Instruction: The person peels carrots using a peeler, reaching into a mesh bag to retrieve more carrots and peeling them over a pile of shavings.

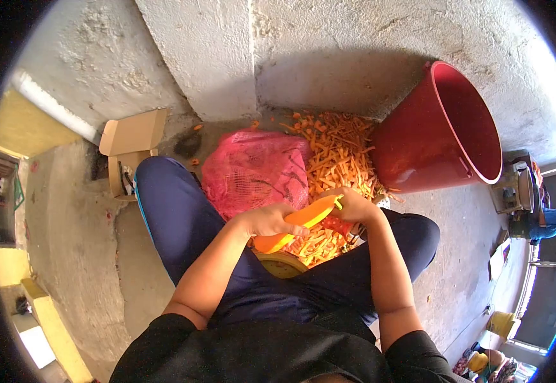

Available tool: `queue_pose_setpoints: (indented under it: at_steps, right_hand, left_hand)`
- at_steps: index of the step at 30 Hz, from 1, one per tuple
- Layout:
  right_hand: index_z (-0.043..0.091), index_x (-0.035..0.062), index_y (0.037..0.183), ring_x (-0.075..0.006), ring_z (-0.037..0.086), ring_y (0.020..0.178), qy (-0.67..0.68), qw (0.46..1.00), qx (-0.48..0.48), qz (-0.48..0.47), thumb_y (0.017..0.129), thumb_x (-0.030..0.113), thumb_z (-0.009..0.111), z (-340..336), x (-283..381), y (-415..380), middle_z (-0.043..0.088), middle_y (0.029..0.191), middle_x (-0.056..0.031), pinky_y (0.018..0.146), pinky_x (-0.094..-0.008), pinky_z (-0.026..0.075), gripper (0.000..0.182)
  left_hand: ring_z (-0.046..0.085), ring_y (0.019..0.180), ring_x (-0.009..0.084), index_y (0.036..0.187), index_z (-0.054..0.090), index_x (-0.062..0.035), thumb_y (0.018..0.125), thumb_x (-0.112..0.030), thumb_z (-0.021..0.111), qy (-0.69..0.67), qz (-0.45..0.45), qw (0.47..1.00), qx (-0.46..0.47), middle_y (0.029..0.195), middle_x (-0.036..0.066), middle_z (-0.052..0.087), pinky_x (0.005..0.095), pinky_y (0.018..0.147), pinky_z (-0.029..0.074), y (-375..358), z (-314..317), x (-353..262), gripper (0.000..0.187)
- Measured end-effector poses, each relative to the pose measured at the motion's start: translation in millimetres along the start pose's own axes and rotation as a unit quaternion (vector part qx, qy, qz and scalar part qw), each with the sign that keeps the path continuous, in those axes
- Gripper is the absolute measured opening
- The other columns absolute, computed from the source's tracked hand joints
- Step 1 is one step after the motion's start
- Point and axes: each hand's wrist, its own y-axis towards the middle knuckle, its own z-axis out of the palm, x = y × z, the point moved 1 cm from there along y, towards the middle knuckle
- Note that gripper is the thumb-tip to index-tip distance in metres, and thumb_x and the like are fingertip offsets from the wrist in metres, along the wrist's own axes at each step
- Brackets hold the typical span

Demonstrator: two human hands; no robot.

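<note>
My left hand [268,220] is closed around a thick orange carrot [316,212], which lies slantwise between my hands above my lap. At its far end, my right hand [348,207] is closed on a small yellow-green tool that looks like a peeler [338,202]. My right fingers partly hide the tool. Under and beyond my hands spreads a heap of orange strips and pieces [335,163]. Some of it lies between my legs, by the rim of a yellowish round container [282,265]. A pink mesh sack [259,169] lies just beyond my left hand.
A tall dark-red bucket [412,140] leans tilted at the right of the heap. An open cardboard box [131,140] stands beyond my left knee. A rough wall [329,38] closes off the far side. At the far right is a person in blue [551,222].
</note>
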Motion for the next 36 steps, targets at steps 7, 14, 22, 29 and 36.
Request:
queue_pose_setpoints:
  at_steps: [7, 14, 22, 29, 36]
  right_hand:
    - [0.056, 0.0051, 0.091, -0.0285, 0.057, 0.076, -0.025, 0.99, 0.078, 0.117, 0.071, 0.015, 0.054, -10.6, 10.4, 2.4, 0.059, 0.081, -0.0163, 0.069, -0.0349, 0.044, 0.023]
    - [0.057, 0.0044, 0.091, -0.03, 0.057, 0.078, 0.015, 0.993, -0.023, 0.117, 0.068, 0.01, 0.053, 5.8, 0.0, 3.1, 0.059, 0.078, -0.016, 0.069, -0.0345, 0.044, 0.023]
    - [0.056, 0.0017, 0.095, -0.0292, 0.057, 0.083, 0.014, 0.99, -0.045, 0.135, 0.066, 0.009, 0.055, 10.9, -6.6, 5.0, 0.06, 0.084, -0.0171, 0.072, -0.0328, 0.043, 0.03]
    - [0.056, 0.003, 0.091, -0.0305, 0.056, 0.081, -0.011, 0.989, -0.068, 0.131, 0.064, 0.01, 0.056, 9.6, -2.8, 3.7, 0.06, 0.082, -0.0161, 0.071, -0.0339, 0.044, 0.028]
    - [0.059, 0.0085, 0.088, -0.0314, 0.057, 0.077, -0.032, 0.992, 0.038, 0.116, 0.068, 0.016, 0.054, 19.6, -1.5, 14.7, 0.06, 0.082, -0.0167, 0.068, -0.0374, 0.044, 0.022]
  left_hand:
    - [0.055, 0.064, 0.0139, 0.095, 0.057, -0.0029, 0.071, -0.027, 0.065, 0.029, 0.017, 0.997, -0.073, 0.074, 0.003, 0.059, 0.0275, 0.062, 0.044, -2.0, 2.5, -2.1, 0.035]
    - [0.058, 0.062, 0.0187, 0.095, 0.058, -0.0057, 0.066, -0.037, 0.066, 0.219, -0.005, 0.97, -0.105, 0.073, 0.013, 0.06, 0.0303, 0.062, 0.044, -2.5, 3.0, -12.1, 0.043]
    - [0.056, 0.06, 0.0296, 0.088, 0.059, -0.0063, 0.068, -0.039, 0.062, 0.246, 0.034, 0.957, -0.148, 0.068, 0.017, 0.057, 0.0353, 0.058, 0.043, -0.1, 5.9, -17.7, 0.039]
    - [0.057, 0.063, 0.0314, 0.088, 0.059, -0.0067, 0.067, -0.039, 0.062, 0.282, 0.031, 0.946, -0.155, 0.068, 0.018, 0.057, 0.0364, 0.058, 0.044, 3.3, 4.9, -12.9, 0.038]
    - [0.057, 0.061, 0.0267, 0.084, 0.058, -0.0048, 0.065, -0.034, 0.065, 0.146, 0.057, 0.988, 0.007, 0.067, 0.013, 0.058, 0.0335, 0.058, 0.044, 12.0, 18.9, -5.0, 0.036]
